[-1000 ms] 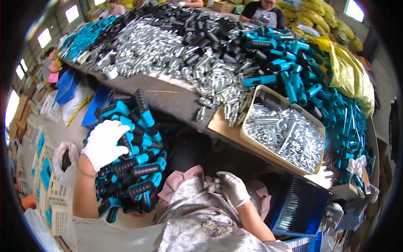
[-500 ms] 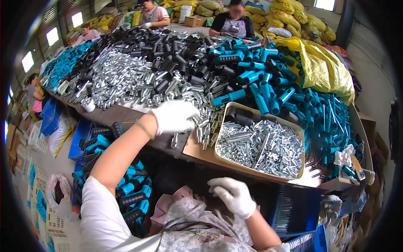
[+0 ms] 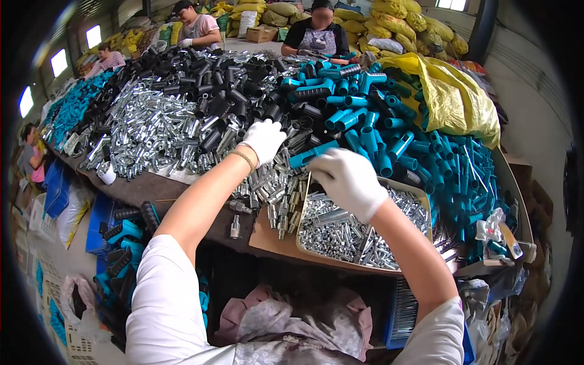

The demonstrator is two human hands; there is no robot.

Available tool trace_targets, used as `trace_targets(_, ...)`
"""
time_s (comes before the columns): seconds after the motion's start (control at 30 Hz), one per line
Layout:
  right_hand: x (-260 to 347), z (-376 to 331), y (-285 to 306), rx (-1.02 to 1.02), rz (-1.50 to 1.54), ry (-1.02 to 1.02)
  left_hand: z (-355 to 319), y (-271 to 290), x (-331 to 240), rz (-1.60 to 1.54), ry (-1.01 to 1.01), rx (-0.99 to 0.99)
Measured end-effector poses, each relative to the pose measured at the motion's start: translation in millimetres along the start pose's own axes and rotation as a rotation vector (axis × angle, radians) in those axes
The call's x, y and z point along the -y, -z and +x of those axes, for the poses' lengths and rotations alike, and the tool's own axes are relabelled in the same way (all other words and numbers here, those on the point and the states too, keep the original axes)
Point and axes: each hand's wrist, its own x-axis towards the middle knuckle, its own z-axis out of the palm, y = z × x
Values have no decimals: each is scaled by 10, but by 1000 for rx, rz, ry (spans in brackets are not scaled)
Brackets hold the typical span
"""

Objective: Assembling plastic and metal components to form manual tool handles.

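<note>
My left hand (image 3: 264,141), in a white glove, reaches over the heap where black sleeves (image 3: 213,140) meet shiny metal fittings (image 3: 267,188). Its fingers curl downward; whatever is in them is hidden. My right hand (image 3: 353,182), gloved too, hovers over the far left corner of a cream tray (image 3: 299,234) of small metal pins (image 3: 340,234). Its fingers bend inward beside a teal tube (image 3: 311,156), and what they hold, if anything, does not show. One loose metal fitting (image 3: 235,227) stands near the table's front edge.
Teal tool housings (image 3: 420,146) pile up at the right, partly under a yellow sack (image 3: 459,97). More teal and black handles (image 3: 125,243) lie below the table at left. Two people (image 3: 198,30) (image 3: 316,36) work across the table. A blue bin (image 3: 401,316) holds thin rods below.
My right hand has risen from my lap to above the tray. My left hand has moved slightly farther into the heap. The view has shifted a little to the right.
</note>
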Motion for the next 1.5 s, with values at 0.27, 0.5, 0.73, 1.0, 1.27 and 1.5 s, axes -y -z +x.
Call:
trace_targets(0.27, -135, 963, -1121, 412, -679, -210, -149, -57, 118, -6, 52, -28)
trace_targets(0.5, -60, 1061, -1073, 410, -478, -420, -303, 310, 328, -1080, 479, -705)
trace_targets(0.73, -159, 1011, -495, 161, -250, -543, -674, 796, 103, -1311, 468, -311)
trace_targets(1.0, 275, -80, 15, -267, 1250, -557, -1080, 1400, -644, -1134, 246, -2)
trace_targets(1.27, 908, -1208, 45, -464, 1040, -582, -1434, 1564, -1552, -1493, 126, 142)
trace_targets(1.5, 939, -1759, 123, -250, 821, -448, -1788, 1416, -1992, -1514, 189, 13)
